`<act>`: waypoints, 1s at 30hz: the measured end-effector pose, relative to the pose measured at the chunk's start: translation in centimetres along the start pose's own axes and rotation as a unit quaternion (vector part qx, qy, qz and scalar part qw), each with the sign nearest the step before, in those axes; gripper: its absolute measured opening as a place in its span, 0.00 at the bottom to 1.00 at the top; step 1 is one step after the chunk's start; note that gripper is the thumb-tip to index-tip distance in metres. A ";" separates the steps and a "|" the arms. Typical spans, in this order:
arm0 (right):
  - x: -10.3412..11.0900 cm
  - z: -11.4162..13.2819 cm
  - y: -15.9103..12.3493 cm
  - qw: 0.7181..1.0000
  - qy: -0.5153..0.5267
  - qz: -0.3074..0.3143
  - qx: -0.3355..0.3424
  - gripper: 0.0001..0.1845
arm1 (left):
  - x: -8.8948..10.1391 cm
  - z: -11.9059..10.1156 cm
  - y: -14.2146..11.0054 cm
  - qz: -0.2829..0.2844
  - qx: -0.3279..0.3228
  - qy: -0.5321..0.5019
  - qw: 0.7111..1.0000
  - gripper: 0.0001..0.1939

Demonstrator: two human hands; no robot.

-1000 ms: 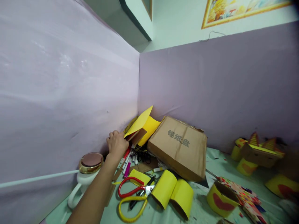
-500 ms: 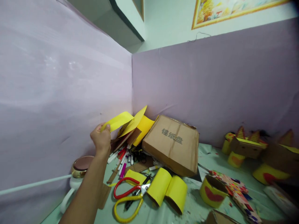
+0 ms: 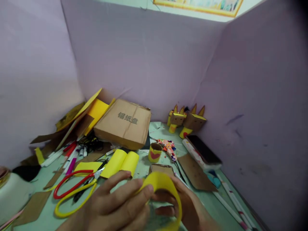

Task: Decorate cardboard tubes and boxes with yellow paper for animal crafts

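Note:
A strip of yellow paper (image 3: 160,180) is curved into a loop low in the middle of the view. My left hand (image 3: 117,205) pinches its left side between thumb and fingers. From the right, my right hand (image 3: 192,205) grips the same strip, some fingertips showing inside the curve. Just beyond the hands lie a small piece of cardboard (image 3: 162,168) and a yellow paper ring with a red heart (image 3: 154,153). Left of them are two curved yellow paper pieces (image 3: 115,163) and scissors (image 3: 92,175) with one red and one yellow handle.
A cardboard box (image 3: 124,123) leans on yellow sheets (image 3: 96,112) at the back left. Markers (image 3: 72,163) lie before them. Cardboard animal figures (image 3: 194,122) stand at the back right. A phone (image 3: 203,149), a patterned glue gun (image 3: 167,146) and a cardboard piece (image 3: 196,171) lie at right.
My left hand has brought the yellow strip from the back-left pile to the front middle. My right hand has come into view and holds it too. The view has turned right and down.

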State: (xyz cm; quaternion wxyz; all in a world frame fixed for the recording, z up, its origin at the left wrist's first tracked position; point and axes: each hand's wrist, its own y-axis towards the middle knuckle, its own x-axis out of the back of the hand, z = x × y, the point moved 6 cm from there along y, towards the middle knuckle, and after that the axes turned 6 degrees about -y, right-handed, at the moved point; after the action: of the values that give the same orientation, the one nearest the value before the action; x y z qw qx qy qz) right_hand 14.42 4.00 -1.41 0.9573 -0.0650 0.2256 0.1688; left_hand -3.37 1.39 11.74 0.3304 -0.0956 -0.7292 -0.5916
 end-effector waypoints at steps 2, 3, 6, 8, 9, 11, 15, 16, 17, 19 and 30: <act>-0.5 0.9 0.1 0.999 0.015 0.005 0.049 0.56 | -1.9 -0.5 -0.3 0.046 -0.067 0.010 0.997 0.18; -0.7 1.3 0.0 0.998 0.016 0.005 0.068 0.58 | -2.5 -0.2 -0.5 0.056 -0.080 0.006 0.995 0.17; -0.5 1.6 -0.7 0.997 0.007 0.016 0.073 0.57 | -3.0 1.5 -1.1 0.065 -0.052 -0.017 0.996 0.16; 0.1 1.5 -1.4 0.998 0.003 0.009 0.064 0.54 | -3.0 2.5 -1.5 0.066 -0.019 -0.037 0.997 0.17; 0.4 1.5 -1.7 0.998 0.003 -0.003 0.067 0.52 | -3.0 2.8 -1.6 0.062 -0.004 -0.049 0.997 0.19; 1.0 1.9 -2.3 0.997 0.013 -0.023 0.071 0.47 | -3.1 3.2 -1.8 0.048 0.019 -0.080 0.995 0.21; 2.0 3.5 -3.1 0.991 0.081 -0.065 0.088 0.37 | -3.9 4.3 -2.3 0.017 0.059 -0.124 0.990 0.21; 2.5 4.0 -3.2 0.986 0.104 -0.085 0.100 0.34 | -4.2 4.7 -2.4 0.016 0.066 -0.132 0.989 0.20; 3.0 4.4 -3.3 0.979 0.126 -0.109 0.115 0.33 | -4.5 5.1 -2.6 0.014 0.076 -0.140 0.987 0.20; 4.1 4.8 -3.4 0.965 0.160 -0.158 0.132 0.34 | -5.0 6.0 -2.9 0.007 0.100 -0.159 0.982 0.18; 5.7 3.0 -2.9 0.927 0.080 -0.349 0.111 0.18 | -6.0 8.3 -3.7 -0.014 0.163 -0.228 0.960 0.14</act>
State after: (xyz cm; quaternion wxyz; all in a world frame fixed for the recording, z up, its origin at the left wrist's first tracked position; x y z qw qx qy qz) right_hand 21.45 3.52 -1.20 0.9358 -0.0464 0.2813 -0.2075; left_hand -3.81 9.53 4.50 0.1579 -0.1624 -0.8729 -0.4321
